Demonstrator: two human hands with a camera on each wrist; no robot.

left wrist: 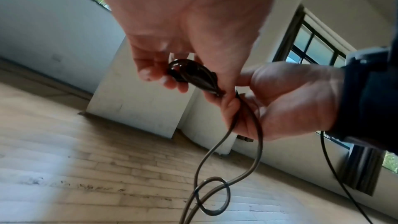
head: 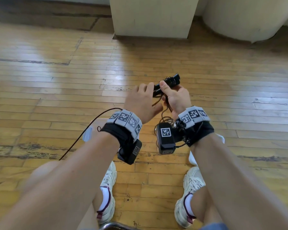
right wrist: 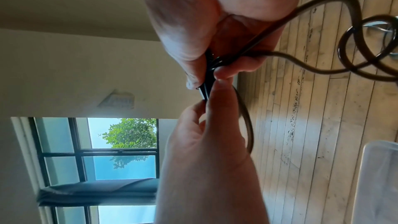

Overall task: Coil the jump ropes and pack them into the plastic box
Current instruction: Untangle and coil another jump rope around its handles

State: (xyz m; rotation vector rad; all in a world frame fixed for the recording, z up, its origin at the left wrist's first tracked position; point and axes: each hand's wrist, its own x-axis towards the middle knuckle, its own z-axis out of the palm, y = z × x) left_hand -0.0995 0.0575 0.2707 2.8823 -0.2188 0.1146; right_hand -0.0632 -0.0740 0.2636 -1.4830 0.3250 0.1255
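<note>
Nearest, white sneakers (head: 107, 193) stand on the wooden floor (head: 40, 90). Above them the right hand (head: 176, 98) grips the black jump rope handles (head: 169, 83), fingers curled round them; the left hand (head: 140, 103) pinches the brown rope (left wrist: 193, 76) beside it. Slack cord dangles below, and a pale pillar (head: 153, 17) stands beyond.

Worn wooden floor (head: 56, 80), pale walls (left wrist: 43, 31), dark-framed windows (right wrist: 96, 159).
</note>
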